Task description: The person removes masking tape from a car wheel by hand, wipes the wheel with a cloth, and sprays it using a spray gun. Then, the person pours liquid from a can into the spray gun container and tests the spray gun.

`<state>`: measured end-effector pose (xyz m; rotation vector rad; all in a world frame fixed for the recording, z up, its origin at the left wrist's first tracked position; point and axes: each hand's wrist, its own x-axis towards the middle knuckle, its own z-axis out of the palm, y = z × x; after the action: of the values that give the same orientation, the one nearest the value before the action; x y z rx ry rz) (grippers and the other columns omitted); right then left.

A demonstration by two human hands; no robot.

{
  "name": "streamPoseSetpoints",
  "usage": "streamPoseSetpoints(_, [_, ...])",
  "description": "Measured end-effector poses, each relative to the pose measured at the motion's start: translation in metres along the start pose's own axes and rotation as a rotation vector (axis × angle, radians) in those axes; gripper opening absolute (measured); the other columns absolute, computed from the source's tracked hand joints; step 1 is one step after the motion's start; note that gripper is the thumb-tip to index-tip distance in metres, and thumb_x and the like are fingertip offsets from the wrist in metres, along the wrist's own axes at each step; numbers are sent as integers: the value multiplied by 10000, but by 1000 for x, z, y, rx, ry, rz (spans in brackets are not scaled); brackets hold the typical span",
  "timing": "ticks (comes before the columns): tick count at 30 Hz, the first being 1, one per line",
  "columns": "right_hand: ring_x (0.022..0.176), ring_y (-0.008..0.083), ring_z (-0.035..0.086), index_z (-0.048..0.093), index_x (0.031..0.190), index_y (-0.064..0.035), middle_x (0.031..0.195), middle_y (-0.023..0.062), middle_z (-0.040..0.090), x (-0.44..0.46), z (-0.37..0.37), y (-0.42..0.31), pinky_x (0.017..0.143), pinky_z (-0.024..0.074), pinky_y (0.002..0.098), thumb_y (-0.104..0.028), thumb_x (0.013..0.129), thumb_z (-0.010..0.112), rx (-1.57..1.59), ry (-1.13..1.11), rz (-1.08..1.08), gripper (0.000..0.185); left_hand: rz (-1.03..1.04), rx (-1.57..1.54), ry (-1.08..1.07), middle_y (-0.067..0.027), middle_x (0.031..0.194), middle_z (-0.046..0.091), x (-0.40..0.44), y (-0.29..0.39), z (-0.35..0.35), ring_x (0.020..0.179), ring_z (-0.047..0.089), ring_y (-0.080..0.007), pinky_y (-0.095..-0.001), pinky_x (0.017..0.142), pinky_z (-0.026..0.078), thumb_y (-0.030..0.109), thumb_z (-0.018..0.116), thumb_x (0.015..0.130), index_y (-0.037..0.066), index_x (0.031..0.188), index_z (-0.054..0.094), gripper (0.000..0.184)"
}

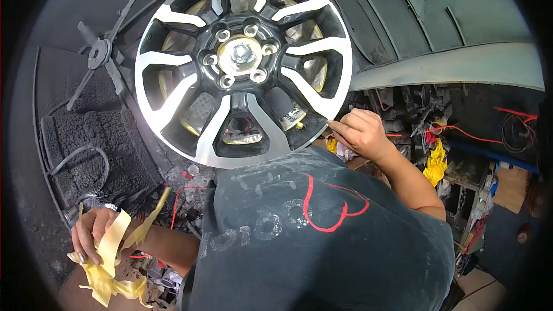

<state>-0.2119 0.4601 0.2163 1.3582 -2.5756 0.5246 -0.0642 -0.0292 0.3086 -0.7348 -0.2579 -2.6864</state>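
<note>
A large alloy wheel (264, 129) with black and bright machined spokes faces up in front of me. Yellowish edging shows behind its spokes and around its centre. My left hand (95, 231), off to the lower left and apart from the wheel, is closed on crumpled strips of yellow masking tape (110, 242). The strips dangle below and beside the fingers. At the wheel's lower right edge, my right hand (362, 132) has its fingertips pinched together against the rim. Whatever may be between those fingertips is too small to make out.
A dusty metal cross-armed stand (100, 55) is at the left, above a dark fleecy pad (95, 155) with a hose loop. Cluttered shelves, a yellow cloth (436, 162) and a red cord (464, 131) lie to the right. A pale curved panel (455, 66) spans the upper right.
</note>
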Motion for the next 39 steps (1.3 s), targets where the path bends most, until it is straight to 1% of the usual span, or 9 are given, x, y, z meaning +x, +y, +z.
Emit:
streamPoseSetpoints(5, [682,170,585,710,897,-75,777,-4,568,6,-4,11,581,480,310,-128,672,794,-21,4,-154,245,4,14,7,-49,767,689,3,-5,-1,500,529,-108,-286,530,403,58,732,870,75,818,684,73])
streamPoseSetpoints(12, [713,184,594,653,880,-74,796,14,555,20,-6,17,615,496,321,-154,689,747,-45,-88,-191,227,0,41,11,-37,747,674,4,-11,3,488,502,-106,-283,537,392,55,742,858,91,833,672,83])
streamPoseSetpoints(15, [715,205,616,651,889,-74,817,37,574,20,-8,20,620,519,346,-102,686,762,36,-140,-136,233,75,34,32,-32,756,673,-2,-12,4,490,483,-94,-271,541,391,48,747,849,97,835,668,94])
streamPoseSetpoints(17, [727,233,642,655,913,-71,837,58,597,18,-5,20,623,540,363,-51,703,781,151,-1,131,246,100,33,36,-25,766,668,-7,-9,3,497,475,-86,-266,543,391,40,749,845,104,840,664,107])
streamPoseSetpoints(19, [735,250,656,677,920,-72,848,64,618,18,-9,22,615,546,368,-30,723,800,197,61,194,236,99,45,60,-17,774,662,-9,-12,5,504,470,-80,-258,546,389,29,747,841,109,848,659,120])
streamPoseSetpoints(22, [751,222,649,727,903,-78,827,28,632,19,-15,23,613,538,345,-91,720,827,214,-58,-18,209,109,54,88,-11,781,655,-9,-20,6,509,469,-76,-249,542,385,14,738,840,110,856,653,130])
streamPoseSetpoints(24, [740,208,640,729,907,-80,828,15,632,17,-16,23,606,530,337,-103,713,828,163,-74,-50,219,132,54,102,-9,782,651,-8,-23,4,508,469,-76,-247,536,384,8,732,841,108,859,650,131])
streamPoseSetpoints(29, [701,156,603,721,921,-89,788,-19,589,21,-17,23,576,493,310,-139,709,769,33,-68,-237,223,-28,71,26,37,807,629,-5,-18,-1,661,521,-99,-309,694,428,121,780,894,159,868,659,130])
streamPoseSetpoints(39, [732,172,607,640,851,-91,822,9,543,33,-16,27,604,503,327,-180,736,691,-25,-199,-302,154,-37,14,42,34,802,619,-5,-25,5,673,521,-101,-362,776,469,84,732,894,167,854,653,121])
